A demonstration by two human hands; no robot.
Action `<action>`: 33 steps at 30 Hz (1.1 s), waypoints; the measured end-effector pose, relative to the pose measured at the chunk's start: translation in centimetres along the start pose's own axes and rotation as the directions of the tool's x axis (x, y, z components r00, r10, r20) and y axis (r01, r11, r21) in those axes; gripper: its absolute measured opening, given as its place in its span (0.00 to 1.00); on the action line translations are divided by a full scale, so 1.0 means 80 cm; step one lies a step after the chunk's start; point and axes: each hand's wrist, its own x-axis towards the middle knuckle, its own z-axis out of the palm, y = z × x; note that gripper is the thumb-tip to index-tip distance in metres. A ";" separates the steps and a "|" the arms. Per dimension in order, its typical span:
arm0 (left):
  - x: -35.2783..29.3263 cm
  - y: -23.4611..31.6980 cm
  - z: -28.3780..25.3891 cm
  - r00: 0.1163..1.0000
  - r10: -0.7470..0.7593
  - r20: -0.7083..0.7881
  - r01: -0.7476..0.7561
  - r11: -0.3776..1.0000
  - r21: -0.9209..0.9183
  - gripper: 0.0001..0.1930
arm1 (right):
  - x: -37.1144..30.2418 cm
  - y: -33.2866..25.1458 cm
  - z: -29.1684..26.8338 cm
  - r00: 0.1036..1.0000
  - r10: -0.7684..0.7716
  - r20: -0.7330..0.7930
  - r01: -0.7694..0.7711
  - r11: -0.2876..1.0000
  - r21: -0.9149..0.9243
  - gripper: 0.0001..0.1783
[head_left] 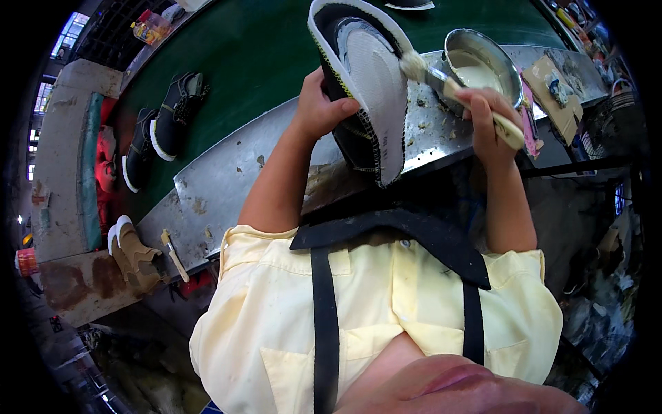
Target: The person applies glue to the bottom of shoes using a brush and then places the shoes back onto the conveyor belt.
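Observation:
My left hand (323, 109) grips a dark shoe upper (347, 134) by its side, its underside tilted toward me. White paste coats part of that pale bottom, and stitching runs round the edge. My right hand (491, 123) is closed round the wooden handle of a paintbrush (452, 88). The pale, wet bristles touch or nearly touch the right edge of the shoe's bottom. Just behind the brush, a metal pot (512, 69) holds a creamy white liquid.
A metal ledge (227, 162) edges the green conveyor belt (255, 55). Two dark shoes (169, 124) lie on the belt at the left. Tan boots (136, 257) and a second brush (175, 257) sit at the lower left. Cardboard (557, 93) lies right of the pot.

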 end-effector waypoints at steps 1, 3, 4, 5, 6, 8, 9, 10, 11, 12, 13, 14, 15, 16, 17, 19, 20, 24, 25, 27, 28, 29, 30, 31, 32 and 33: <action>0.000 -0.001 -0.001 1.000 -0.004 0.000 0.004 1.000 0.001 0.42 | -0.005 -0.006 -0.006 0.999 0.037 0.005 -0.037 0.999 0.008 0.08; 0.000 -0.002 0.000 1.000 -0.013 0.007 0.013 1.000 0.000 0.41 | -0.010 -0.016 -0.015 0.994 0.112 0.011 -0.112 0.993 0.024 0.08; 0.000 -0.001 0.000 1.000 -0.018 0.013 0.018 1.000 -0.002 0.41 | -0.006 -0.017 -0.016 0.996 0.090 -0.001 -0.090 0.996 0.026 0.08; 0.001 0.000 0.002 1.000 -0.024 0.020 0.024 1.000 -0.004 0.40 | 0.001 -0.020 -0.014 0.998 0.069 -0.013 -0.068 0.997 0.027 0.08; 0.001 0.001 0.004 0.999 -0.033 0.034 0.033 0.999 0.004 0.40 | 0.008 -0.022 -0.010 0.999 0.047 -0.028 -0.046 0.999 0.028 0.08; 0.001 0.005 0.011 0.997 -0.052 0.059 0.051 0.998 0.024 0.39 | 0.029 -0.024 0.007 0.997 -0.017 -0.081 0.024 0.997 0.078 0.09; 0.002 0.007 0.016 0.996 -0.051 0.073 0.049 0.998 0.033 0.39 | 0.040 -0.021 0.014 0.995 -0.032 -0.097 0.044 0.992 0.119 0.10; 0.002 0.010 0.020 0.995 -0.051 0.085 0.047 0.998 0.043 0.39 | 0.050 -0.018 0.019 0.993 -0.046 -0.112 0.064 0.985 0.161 0.10; 0.002 0.012 0.023 0.994 -0.051 0.097 0.046 0.998 0.052 0.39 | 0.058 -0.013 0.022 0.992 -0.063 -0.113 0.081 0.984 0.160 0.10; 0.002 0.013 0.023 0.994 -0.050 0.101 0.044 0.997 0.059 0.39 | 0.056 -0.011 0.021 0.994 -0.013 -0.113 0.029 0.989 0.145 0.10; 0.002 0.014 0.023 0.993 -0.050 0.105 0.043 0.997 0.066 0.39 | 0.049 -0.005 0.018 0.993 0.038 -0.114 -0.023 0.991 0.128 0.11; 0.003 0.014 0.023 0.993 -0.049 0.110 0.041 0.996 0.073 0.39 | 0.043 -0.002 0.015 0.989 0.088 -0.117 -0.075 0.991 0.112 0.11; 0.004 0.016 0.021 0.993 -0.051 0.105 0.043 0.996 0.076 0.39 | 0.036 -0.004 0.015 0.979 0.134 -0.151 -0.123 0.989 0.083 0.11; 0.004 0.017 0.020 0.993 -0.054 0.103 0.046 0.996 0.070 0.39 | 0.030 -0.009 0.010 0.970 0.190 -0.152 -0.181 0.981 0.072 0.12; 0.006 0.017 0.020 0.993 -0.056 0.102 0.050 0.997 0.063 0.39 | 0.025 -0.014 0.003 0.957 0.245 -0.155 -0.239 0.969 0.060 0.12; 0.009 0.015 0.020 0.991 -0.063 0.119 0.059 0.997 0.041 0.39 | 0.022 -0.024 -0.002 0.940 0.291 -0.177 -0.289 0.957 0.038 0.13; 0.011 0.013 0.021 0.989 -0.067 0.129 0.064 0.998 0.029 0.39 | 0.027 -0.027 -0.004 0.943 0.272 -0.191 -0.269 0.962 0.046 0.13; 0.015 0.004 0.015 0.981 -0.076 0.178 0.075 0.997 0.016 0.41 | 0.053 -0.021 0.005 0.972 0.130 -0.196 -0.087 0.973 0.216 0.13; 0.015 0.005 0.017 0.978 -0.085 0.191 0.087 0.996 0.001 0.42 | 0.061 -0.016 0.012 0.979 0.122 -0.165 -0.068 0.951 0.302 0.13; 0.015 0.007 0.020 0.972 -0.100 0.211 0.105 0.994 -0.016 0.43 | 0.078 -0.012 0.021 0.991 0.116 -0.073 -0.085 0.937 0.338 0.14; 0.014 0.008 0.021 0.970 -0.105 0.218 0.112 0.994 -0.019 0.43 | 0.078 -0.011 0.019 0.984 0.147 -0.103 -0.116 0.958 0.263 0.13; 0.014 0.009 0.022 0.968 -0.110 0.224 0.118 0.993 -0.022 0.43 | 0.077 -0.009 0.016 0.975 0.177 -0.134 -0.150 0.971 0.187 0.13; 0.015 0.008 0.021 0.969 -0.110 0.222 0.118 0.993 -0.026 0.43 | 0.077 -0.007 0.014 0.965 0.201 -0.167 -0.184 0.976 0.113 0.13; 0.016 0.007 0.020 0.969 -0.109 0.220 0.119 0.993 -0.029 0.43 | 0.075 -0.011 0.013 0.943 0.247 -0.223 -0.237 0.969 0.068 0.12; 0.017 0.007 0.018 0.970 -0.109 0.218 0.119 0.992 -0.033 0.43 | 0.074 -0.009 0.012 0.955 0.183 -0.233 -0.194 0.981 -0.028 0.11; 0.019 0.005 0.018 0.969 -0.106 0.225 0.116 0.993 -0.031 0.43 | 0.071 -0.005 0.009 0.964 0.121 -0.238 -0.154 0.980 -0.129 0.11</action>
